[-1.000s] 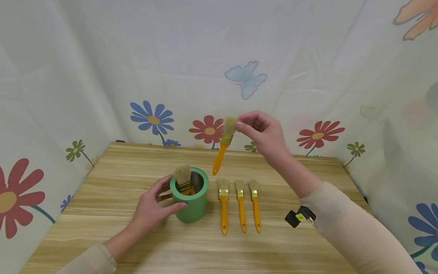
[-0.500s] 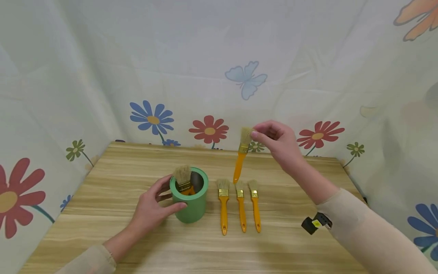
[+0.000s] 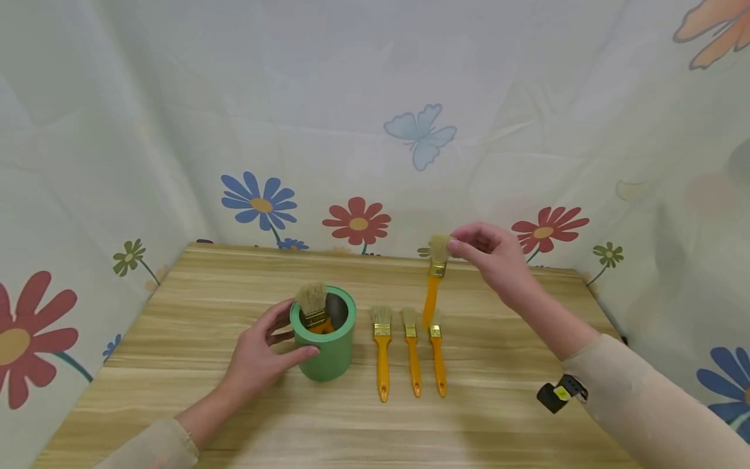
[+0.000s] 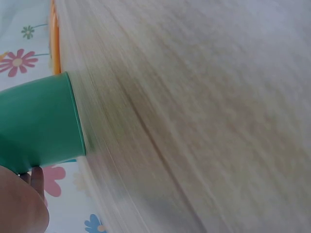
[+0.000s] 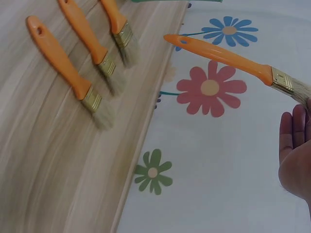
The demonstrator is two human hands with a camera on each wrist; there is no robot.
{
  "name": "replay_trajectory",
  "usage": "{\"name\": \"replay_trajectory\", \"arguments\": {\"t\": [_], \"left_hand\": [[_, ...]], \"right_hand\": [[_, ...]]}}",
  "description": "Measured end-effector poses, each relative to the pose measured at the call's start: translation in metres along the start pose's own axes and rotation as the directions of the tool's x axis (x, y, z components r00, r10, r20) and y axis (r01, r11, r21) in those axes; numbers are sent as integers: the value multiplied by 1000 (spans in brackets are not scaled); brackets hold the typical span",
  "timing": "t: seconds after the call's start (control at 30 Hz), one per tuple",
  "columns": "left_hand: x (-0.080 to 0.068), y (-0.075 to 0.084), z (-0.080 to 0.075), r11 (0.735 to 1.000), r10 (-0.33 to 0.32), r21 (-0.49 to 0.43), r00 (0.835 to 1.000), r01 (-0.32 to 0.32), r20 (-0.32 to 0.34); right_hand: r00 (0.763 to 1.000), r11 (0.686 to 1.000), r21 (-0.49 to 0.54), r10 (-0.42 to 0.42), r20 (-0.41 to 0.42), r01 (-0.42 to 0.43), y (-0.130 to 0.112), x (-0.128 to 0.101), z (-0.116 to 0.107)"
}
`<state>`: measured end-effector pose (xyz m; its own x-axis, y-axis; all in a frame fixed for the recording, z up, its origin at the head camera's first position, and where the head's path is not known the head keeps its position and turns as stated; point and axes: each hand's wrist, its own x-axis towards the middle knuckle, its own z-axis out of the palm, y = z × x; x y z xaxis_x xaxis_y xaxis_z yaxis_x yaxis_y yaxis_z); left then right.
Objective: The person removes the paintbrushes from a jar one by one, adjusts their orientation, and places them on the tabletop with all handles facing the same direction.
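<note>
Landmark = green can (image 3: 328, 358), upright on the counter (image 3: 328, 430). Left hand (image 3: 258, 357) grips it from the left side, thumb on the near wall, fingers round the far-left side. Wide brush (image 3: 312, 299) stands in the can, bristles up past the rim and leaning to the left edge; orange handle goes down inside, lower end hidden.

Right hand (image 3: 495, 260) is up and to the right of the can, thumb and fingertips pinching the held brush (image 3: 436, 272) by its bristles. Handle hangs down, tilted slightly, lower end toward the can. In the head view its tip overlaps the farthest brush's bristles; right wrist view shows the two apart.

Three brushes lie right of the can in a row, bristles away from the person: nearest brush (image 3: 383, 352) just beside it, middle brush (image 3: 413, 358) next, farthest brush (image 3: 439, 365) last. All have orange handles, gold ferrules.

Floral cloth (image 3: 527, 130) hangs behind the can. Black device (image 3: 551, 397) sits on the right sleeve (image 3: 644, 397).
</note>
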<state>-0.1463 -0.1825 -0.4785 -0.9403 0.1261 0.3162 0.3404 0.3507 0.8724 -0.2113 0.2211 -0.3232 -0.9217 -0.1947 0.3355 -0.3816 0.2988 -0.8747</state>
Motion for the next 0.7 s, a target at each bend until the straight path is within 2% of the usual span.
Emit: {"name": "replay_trajectory", "arguments": {"t": [0.27,0.5,0.7], "left_hand": [[0,-2,-1,1000,-1,4,1000,1,1],[1,-2,0,1000,-4,-4,1000,4,5],[0,-2,-1,1000,-1,-3,1000,1,5]], "right_hand": [[997,994,-66,82,10,-82,17,-7,-13],[983,975,-138,181,29,-175,31,-15,-20],[976,969,-139,213,43,-205,43,-21,-23]]}}
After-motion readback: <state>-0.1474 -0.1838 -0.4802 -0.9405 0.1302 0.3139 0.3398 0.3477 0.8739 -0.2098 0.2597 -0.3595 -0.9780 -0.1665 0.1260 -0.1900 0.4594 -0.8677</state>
